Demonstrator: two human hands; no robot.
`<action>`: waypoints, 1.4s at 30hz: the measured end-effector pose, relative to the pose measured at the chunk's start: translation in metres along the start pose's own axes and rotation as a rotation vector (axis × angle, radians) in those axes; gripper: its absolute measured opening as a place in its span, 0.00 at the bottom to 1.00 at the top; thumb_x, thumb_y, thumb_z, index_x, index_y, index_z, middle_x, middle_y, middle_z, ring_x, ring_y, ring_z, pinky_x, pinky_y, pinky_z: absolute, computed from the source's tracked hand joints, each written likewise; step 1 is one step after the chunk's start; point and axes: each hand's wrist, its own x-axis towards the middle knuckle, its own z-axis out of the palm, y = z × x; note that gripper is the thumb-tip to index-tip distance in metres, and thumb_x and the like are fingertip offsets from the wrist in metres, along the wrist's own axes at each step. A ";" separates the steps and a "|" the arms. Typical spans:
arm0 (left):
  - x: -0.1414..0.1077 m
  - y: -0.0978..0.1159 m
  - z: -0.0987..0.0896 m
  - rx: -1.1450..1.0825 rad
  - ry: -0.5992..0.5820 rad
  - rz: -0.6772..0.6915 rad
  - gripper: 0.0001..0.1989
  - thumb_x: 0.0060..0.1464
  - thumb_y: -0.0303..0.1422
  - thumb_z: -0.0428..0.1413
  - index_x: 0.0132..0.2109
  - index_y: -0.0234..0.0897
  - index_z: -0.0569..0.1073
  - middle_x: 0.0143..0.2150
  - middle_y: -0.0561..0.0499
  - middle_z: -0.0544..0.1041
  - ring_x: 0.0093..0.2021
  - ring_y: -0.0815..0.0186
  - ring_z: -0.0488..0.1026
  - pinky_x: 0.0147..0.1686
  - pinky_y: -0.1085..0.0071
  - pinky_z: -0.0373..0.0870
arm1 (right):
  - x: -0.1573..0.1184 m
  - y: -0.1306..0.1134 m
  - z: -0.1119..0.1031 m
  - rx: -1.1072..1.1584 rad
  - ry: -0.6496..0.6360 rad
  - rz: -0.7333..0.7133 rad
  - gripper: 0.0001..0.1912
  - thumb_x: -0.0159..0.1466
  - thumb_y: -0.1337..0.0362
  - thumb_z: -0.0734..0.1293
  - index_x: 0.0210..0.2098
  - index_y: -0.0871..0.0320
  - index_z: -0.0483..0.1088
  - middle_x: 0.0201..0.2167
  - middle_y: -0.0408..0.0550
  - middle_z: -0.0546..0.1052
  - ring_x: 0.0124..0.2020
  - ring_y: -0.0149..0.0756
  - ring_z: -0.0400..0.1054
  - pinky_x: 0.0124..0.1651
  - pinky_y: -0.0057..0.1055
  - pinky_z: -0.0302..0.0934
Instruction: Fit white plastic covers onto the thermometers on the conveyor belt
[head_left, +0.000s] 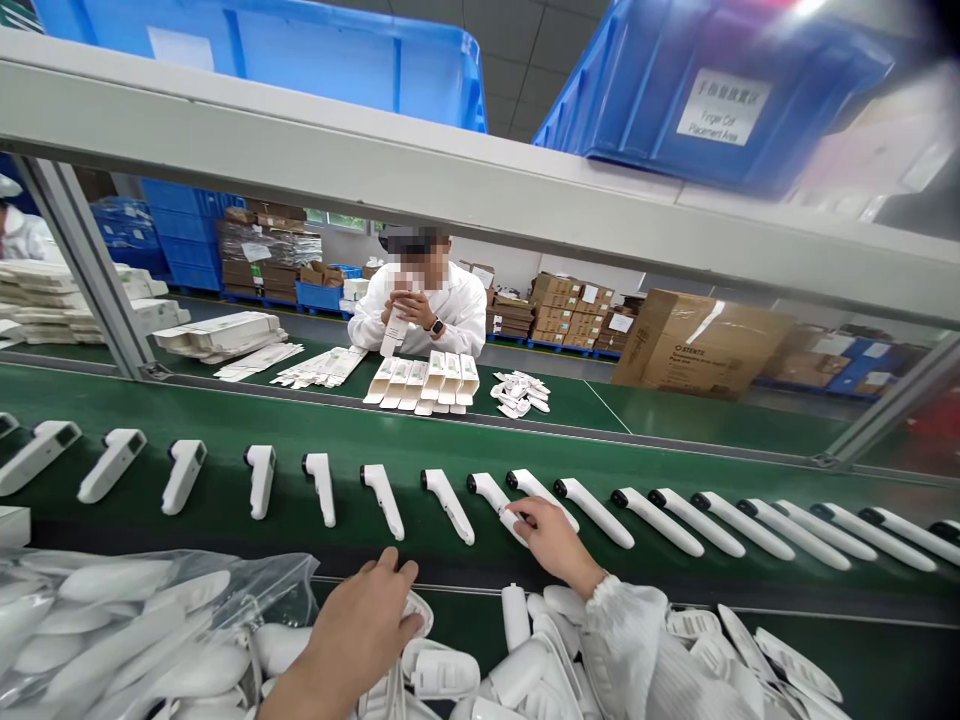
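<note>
A row of white gun-shaped handheld thermometers with black tips lies along the green conveyor belt [337,540]. My right hand [555,540] reaches onto the belt, thumb and fingers closed on the lower end of one thermometer [489,490]. Another thermometer [536,487] lies just behind those fingers. My left hand [360,630] hovers at the near edge of the belt, fingers loosely bent and thumb apart, with nothing visible in it. Beneath both hands is a pile of white plastic parts [446,673], partly covered by my hands and sleeve.
A clear plastic bag [150,620] of white parts sits at the left. Overhead runs a shelf [450,170] with blue bins [637,100]. Across the belt a person [420,300] holds a white box, behind open cartons [424,380] and small white pieces [520,393]. A metal post [90,260] stands left.
</note>
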 end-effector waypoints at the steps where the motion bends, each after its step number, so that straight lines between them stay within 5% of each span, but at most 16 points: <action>1: 0.000 0.000 0.004 -0.027 -0.003 0.007 0.14 0.56 0.28 0.52 0.48 0.36 0.74 0.51 0.37 0.72 0.49 0.46 0.73 0.42 0.54 0.71 | 0.000 0.003 0.002 -0.113 -0.009 -0.024 0.19 0.64 0.73 0.61 0.52 0.57 0.73 0.47 0.51 0.75 0.46 0.44 0.69 0.49 0.35 0.61; 4: 0.003 0.002 0.008 -0.141 -0.037 0.024 0.12 0.56 0.23 0.47 0.42 0.37 0.73 0.46 0.42 0.74 0.45 0.53 0.74 0.40 0.61 0.69 | -0.001 0.009 0.012 -0.390 -0.006 -0.037 0.25 0.67 0.75 0.58 0.63 0.61 0.63 0.47 0.56 0.75 0.48 0.49 0.68 0.49 0.37 0.61; 7: 0.008 0.005 0.001 -0.292 -0.014 0.051 0.12 0.58 0.24 0.45 0.38 0.39 0.71 0.42 0.47 0.74 0.43 0.57 0.73 0.39 0.66 0.66 | 0.002 0.016 0.015 -0.499 0.004 -0.058 0.23 0.69 0.74 0.57 0.63 0.67 0.62 0.48 0.61 0.73 0.50 0.50 0.67 0.52 0.38 0.60; 11: 0.011 0.008 -0.011 -0.484 0.078 0.118 0.07 0.62 0.32 0.45 0.38 0.41 0.67 0.42 0.51 0.73 0.34 0.64 0.70 0.34 0.69 0.63 | 0.002 0.017 0.005 -0.466 0.031 -0.074 0.21 0.71 0.70 0.56 0.61 0.67 0.65 0.50 0.62 0.73 0.54 0.52 0.63 0.57 0.43 0.57; 14: 0.008 0.011 -0.013 -0.527 0.160 0.309 0.07 0.65 0.33 0.44 0.39 0.41 0.66 0.43 0.51 0.71 0.37 0.66 0.69 0.36 0.71 0.64 | -0.009 -0.003 -0.001 -0.175 0.113 -0.113 0.20 0.72 0.62 0.59 0.60 0.60 0.68 0.55 0.58 0.70 0.58 0.52 0.59 0.61 0.46 0.54; 16: 0.007 0.014 -0.010 -0.459 0.239 0.503 0.08 0.66 0.31 0.43 0.40 0.41 0.66 0.44 0.50 0.71 0.41 0.65 0.69 0.39 0.71 0.64 | -0.022 -0.026 -0.002 0.231 -0.067 -0.112 0.22 0.73 0.53 0.58 0.58 0.58 0.69 0.52 0.55 0.72 0.53 0.48 0.65 0.56 0.44 0.61; 18: 0.005 0.018 -0.008 -0.335 0.305 0.656 0.10 0.66 0.27 0.43 0.40 0.40 0.67 0.44 0.50 0.71 0.44 0.64 0.68 0.42 0.70 0.63 | -0.035 -0.049 0.000 0.613 -0.410 -0.079 0.24 0.70 0.46 0.61 0.52 0.58 0.74 0.41 0.52 0.75 0.42 0.43 0.70 0.45 0.39 0.67; 21: 0.002 0.025 -0.008 -0.225 0.295 0.695 0.10 0.63 0.22 0.46 0.42 0.42 0.68 0.46 0.51 0.72 0.47 0.63 0.67 0.45 0.68 0.64 | -0.043 -0.067 0.001 0.861 -0.693 -0.011 0.21 0.61 0.47 0.71 0.39 0.60 0.77 0.28 0.45 0.72 0.30 0.35 0.68 0.38 0.33 0.66; 24: -0.007 0.029 -0.014 -0.257 0.189 0.477 0.17 0.56 0.20 0.50 0.49 0.44 0.67 0.53 0.50 0.69 0.52 0.59 0.66 0.48 0.64 0.66 | -0.035 -0.055 -0.002 0.828 -0.582 0.065 0.14 0.55 0.56 0.75 0.35 0.60 0.77 0.28 0.43 0.72 0.28 0.33 0.65 0.36 0.30 0.62; 27: -0.016 0.028 -0.014 -0.240 -0.014 0.274 0.17 0.52 0.25 0.56 0.49 0.43 0.69 0.52 0.49 0.69 0.53 0.54 0.67 0.51 0.55 0.68 | -0.021 -0.029 -0.007 0.572 -0.253 0.142 0.09 0.56 0.65 0.70 0.38 0.59 0.75 0.30 0.44 0.74 0.30 0.36 0.67 0.35 0.29 0.60; 31: -0.019 0.028 -0.001 -0.089 -0.183 0.286 0.15 0.50 0.27 0.57 0.47 0.42 0.74 0.51 0.47 0.73 0.55 0.49 0.68 0.57 0.45 0.62 | -0.012 -0.006 -0.003 0.030 0.019 0.116 0.12 0.59 0.73 0.64 0.42 0.60 0.73 0.40 0.50 0.75 0.40 0.42 0.70 0.46 0.34 0.62; 36: -0.015 0.031 0.008 -0.035 -0.160 0.308 0.12 0.53 0.25 0.52 0.43 0.40 0.75 0.46 0.46 0.76 0.49 0.51 0.72 0.51 0.49 0.67 | -0.013 0.003 0.011 -0.304 0.020 -0.046 0.33 0.59 0.80 0.60 0.63 0.62 0.62 0.55 0.55 0.70 0.57 0.47 0.62 0.58 0.35 0.57; 42: -0.011 0.024 -0.004 -0.206 -0.121 0.219 0.14 0.62 0.33 0.46 0.40 0.41 0.76 0.42 0.47 0.76 0.44 0.55 0.73 0.41 0.63 0.69 | -0.007 0.011 0.010 -0.451 -0.040 0.018 0.31 0.64 0.79 0.60 0.66 0.66 0.60 0.49 0.60 0.73 0.50 0.49 0.68 0.52 0.36 0.62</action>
